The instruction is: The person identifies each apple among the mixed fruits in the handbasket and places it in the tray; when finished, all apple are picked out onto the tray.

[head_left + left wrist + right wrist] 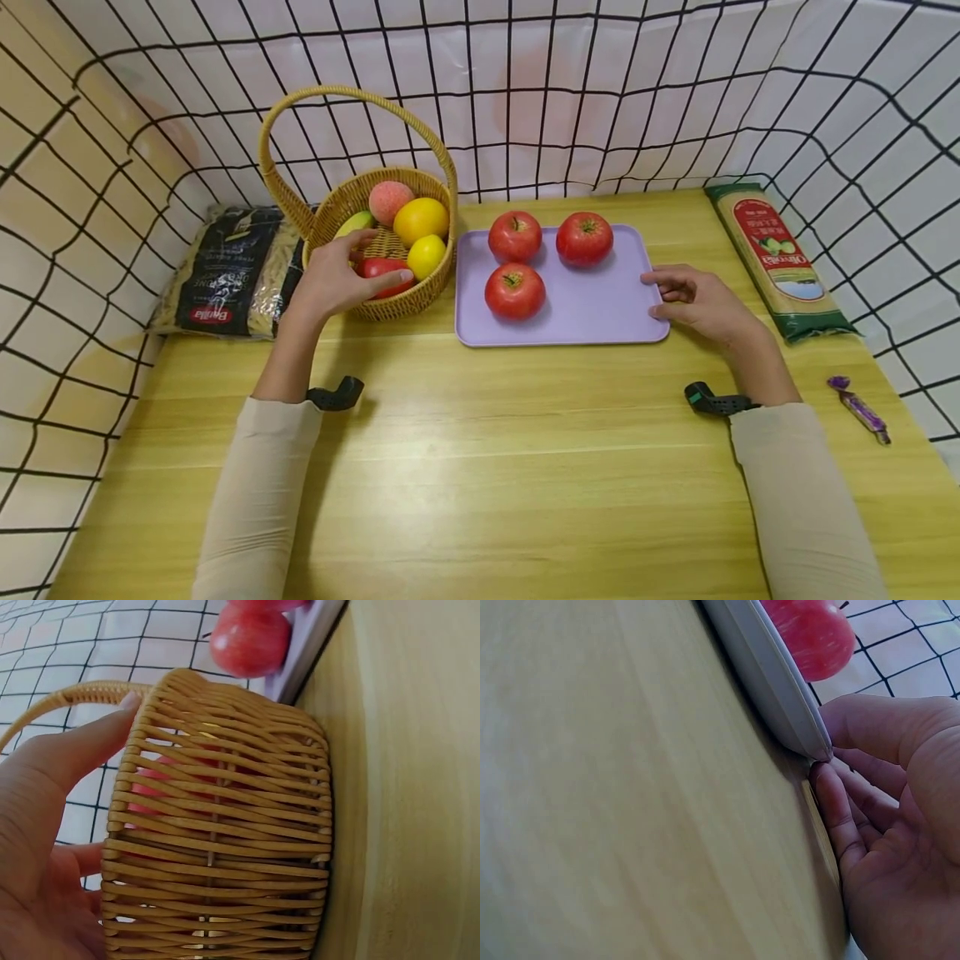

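My left hand point(330, 279) is over the wicker basket point(405, 308), thumb and fingers spread around a red apple point(384, 268) inside. In the left wrist view, the thumb and fingers stand at rim height, with the apple point(161, 784) showing through the weave; contact with it is hard to tell. On the lilac tray point(592, 312) sit a front apple point(514, 292), a back-left apple point(515, 237) and a right apple point(584, 239). At the tray's right edge, my right hand point(697, 302) pinches the rim, thumb against its side and fingers low by the table.
Also in the basket are a pink peach-like fruit point(391, 202), an orange-yellow fruit point(421, 221), a smaller yellow one point(427, 256) and a greenish one point(356, 223). A pasta bag point(225, 275) lies left, a green-ended package point(780, 258) right, near a purple-wrapped candy point(859, 410). Black grid netting point(540, 108) surrounds the table.
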{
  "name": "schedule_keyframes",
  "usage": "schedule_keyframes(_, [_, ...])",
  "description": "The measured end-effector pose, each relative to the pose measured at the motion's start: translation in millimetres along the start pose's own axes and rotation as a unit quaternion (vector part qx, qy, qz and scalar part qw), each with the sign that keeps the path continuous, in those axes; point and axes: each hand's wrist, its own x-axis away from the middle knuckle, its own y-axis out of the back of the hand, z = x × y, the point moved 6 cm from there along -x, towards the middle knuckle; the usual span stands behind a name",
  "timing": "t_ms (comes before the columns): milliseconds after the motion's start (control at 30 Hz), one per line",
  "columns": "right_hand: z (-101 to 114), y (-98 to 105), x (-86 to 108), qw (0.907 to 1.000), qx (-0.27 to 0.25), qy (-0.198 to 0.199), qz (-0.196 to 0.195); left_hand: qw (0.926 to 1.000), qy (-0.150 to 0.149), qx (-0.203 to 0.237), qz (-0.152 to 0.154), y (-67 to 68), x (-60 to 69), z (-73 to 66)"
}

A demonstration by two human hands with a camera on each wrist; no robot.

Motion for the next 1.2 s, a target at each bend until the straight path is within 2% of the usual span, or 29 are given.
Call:
schedule_keyframes(433, [0.4,-0.1,0.7,1.0000,-0.001,-0.002,0.001,0.9991,0.001,-0.031,-0.030,-10.6,-5.8,-0.2])
schedule_keyframes(867, [-1.2,0.4,-1.9,0.9999,0.000,-0.010,0.005,0.9929,0.034,-0.113,-0.013,-16.1,-5.9,-0.4])
schedule_keyframes(1200, [-2.2,0.3,-1.7,1.0000,-0.005,-0.006,0.004,0.9893,0.023,-0.144,-0.002,-16.4,-5.9,-0.6])
